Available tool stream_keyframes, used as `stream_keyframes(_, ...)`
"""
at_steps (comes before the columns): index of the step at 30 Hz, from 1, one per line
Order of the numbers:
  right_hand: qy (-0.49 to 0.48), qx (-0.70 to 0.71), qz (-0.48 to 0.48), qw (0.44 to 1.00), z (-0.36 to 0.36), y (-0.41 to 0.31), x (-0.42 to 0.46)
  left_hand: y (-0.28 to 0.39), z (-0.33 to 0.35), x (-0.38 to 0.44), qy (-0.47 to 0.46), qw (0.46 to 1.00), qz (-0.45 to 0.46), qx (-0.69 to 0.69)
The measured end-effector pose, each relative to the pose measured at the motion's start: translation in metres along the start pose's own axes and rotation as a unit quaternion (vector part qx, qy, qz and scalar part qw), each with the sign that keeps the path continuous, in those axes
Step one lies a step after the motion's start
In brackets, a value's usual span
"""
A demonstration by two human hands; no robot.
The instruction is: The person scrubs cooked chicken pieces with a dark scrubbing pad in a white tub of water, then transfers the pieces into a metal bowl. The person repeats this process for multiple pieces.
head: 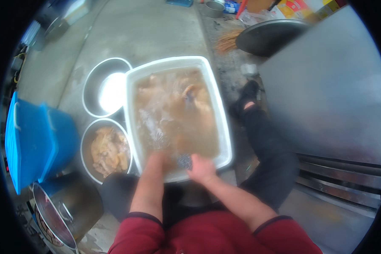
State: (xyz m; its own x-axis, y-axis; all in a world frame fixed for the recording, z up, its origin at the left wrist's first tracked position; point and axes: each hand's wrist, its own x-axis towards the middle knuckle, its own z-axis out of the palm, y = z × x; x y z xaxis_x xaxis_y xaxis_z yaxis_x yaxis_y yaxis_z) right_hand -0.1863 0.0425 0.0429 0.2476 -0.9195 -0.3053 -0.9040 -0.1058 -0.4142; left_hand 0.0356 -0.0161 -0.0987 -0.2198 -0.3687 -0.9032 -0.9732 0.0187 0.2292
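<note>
A white plastic tub full of cloudy brown water stands before me, with pale poultry pieces partly under the surface. My left hand is in the water at the near edge; the fingers and anything in them are hidden. Close to its right, my right hand grips a grey metal scouring pad just inside the near rim. Left of the tub, a round metal bowl holds plucked poultry. Behind that bowl is another round metal bowl with a bright glare inside.
Blue plastic bins stand at the left, above a large metal pot. A stainless steel cabinet or table fills the right side. Behind it lie a round metal lid and a straw broom. My legs flank the tub.
</note>
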Motion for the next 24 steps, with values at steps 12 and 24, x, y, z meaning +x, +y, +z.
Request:
stream_keyframes(12, 0.136, 0.132, 0.124, 0.974, 0.022, 0.016, 0.016, 0.018, -0.024, -0.09, 0.159, 0.578, 0.132, -0.789)
stream_keyframes(24, -0.073, 0.024, 0.121, 0.99, 0.054, 0.083, 0.087, 0.044, -0.025, -0.133, 0.053, 0.285, 0.313, -0.904)
